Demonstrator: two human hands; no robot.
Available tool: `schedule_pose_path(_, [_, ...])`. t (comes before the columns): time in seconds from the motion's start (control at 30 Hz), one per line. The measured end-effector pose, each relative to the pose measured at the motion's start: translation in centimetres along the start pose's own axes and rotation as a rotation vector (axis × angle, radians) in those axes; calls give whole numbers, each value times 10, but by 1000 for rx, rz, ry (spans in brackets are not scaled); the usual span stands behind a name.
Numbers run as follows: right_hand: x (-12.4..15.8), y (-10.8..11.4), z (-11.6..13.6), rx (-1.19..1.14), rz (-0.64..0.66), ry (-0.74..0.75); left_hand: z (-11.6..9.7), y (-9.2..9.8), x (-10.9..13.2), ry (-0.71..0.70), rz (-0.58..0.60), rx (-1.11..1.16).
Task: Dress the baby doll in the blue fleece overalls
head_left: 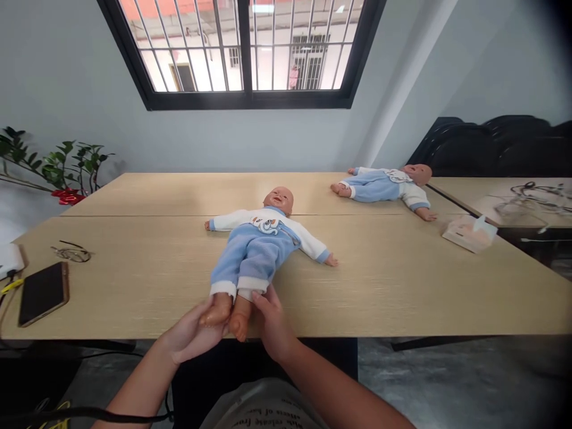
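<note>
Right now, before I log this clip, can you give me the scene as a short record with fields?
surface: long wooden table
near doll: on its back, arms spread, feet at the near edge
left hand: open, cupped under the near doll's feet
right hand: grip around one ankle by the trouser cuff
second doll: lying far right on the table
also on table: phone and glasses at left; tissue box at right
background: barred window, plant at left
</note>
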State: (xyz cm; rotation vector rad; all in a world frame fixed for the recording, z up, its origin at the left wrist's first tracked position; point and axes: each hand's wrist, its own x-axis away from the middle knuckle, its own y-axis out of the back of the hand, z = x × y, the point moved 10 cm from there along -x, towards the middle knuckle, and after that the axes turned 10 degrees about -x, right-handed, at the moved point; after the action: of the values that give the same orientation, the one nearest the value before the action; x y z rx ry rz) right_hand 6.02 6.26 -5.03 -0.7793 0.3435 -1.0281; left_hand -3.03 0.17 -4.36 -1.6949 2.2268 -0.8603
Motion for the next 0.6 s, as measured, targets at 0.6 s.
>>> schedule_pose_path(0.6, [-17,24,5,-151,-115,-204,9,-59,-37,162,-93,307])
